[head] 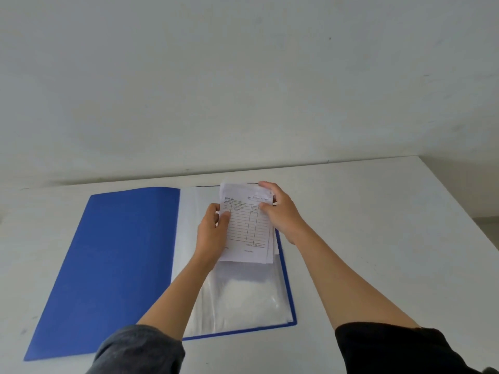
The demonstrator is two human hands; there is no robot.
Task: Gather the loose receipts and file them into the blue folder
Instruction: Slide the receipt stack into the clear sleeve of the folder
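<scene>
The blue folder (pixel 113 260) lies open on the white table, its cover flat to the left and clear plastic sleeves (pixel 243 298) on the right. A stack of white receipts (pixel 247 228) with a ruled form on top is held above the upper part of the sleeves. My left hand (pixel 212 233) grips the stack's left edge, thumb on top. My right hand (pixel 278 209) holds the stack's upper right corner and right edge. The lower sheets of the stack are mostly hidden under the top one.
The white table (pixel 378 238) meets a pale wall at its far edge, and its right edge runs diagonally at the far right. Dark sleeves cover both my upper arms at the bottom of the view.
</scene>
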